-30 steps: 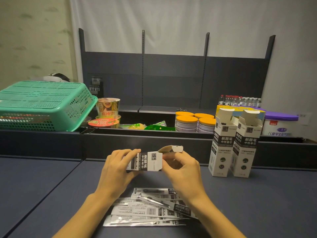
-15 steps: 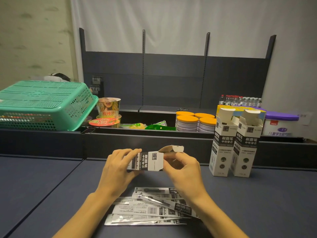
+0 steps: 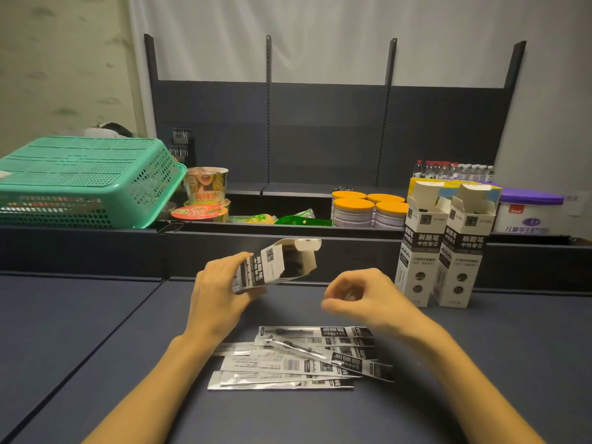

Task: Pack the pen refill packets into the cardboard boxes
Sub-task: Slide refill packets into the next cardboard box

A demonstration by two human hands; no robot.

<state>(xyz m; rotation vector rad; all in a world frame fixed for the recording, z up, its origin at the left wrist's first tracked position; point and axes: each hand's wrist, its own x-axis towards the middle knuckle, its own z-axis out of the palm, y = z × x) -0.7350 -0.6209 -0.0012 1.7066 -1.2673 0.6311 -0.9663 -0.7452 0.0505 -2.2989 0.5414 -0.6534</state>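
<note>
My left hand grips a black-and-white cardboard box above the table, tilted with its open flap end up and to the right. My right hand hovers to the right of the box, apart from it, fingers loosely curled and holding nothing. Below both hands, several silver pen refill packets lie in a loose pile on the dark table. Two more of the same boxes stand upright side by side at the right, top flaps open.
A green plastic basket sits upside down at the back left. Behind a raised dark ledge are instant noodle cups, orange-lidded tins, a purple-lidded tub and small water bottles. A dark shelving frame stands behind.
My right hand has let go of the box's open end and moved right and down. My left hand has tilted the box so that its open end points up.
</note>
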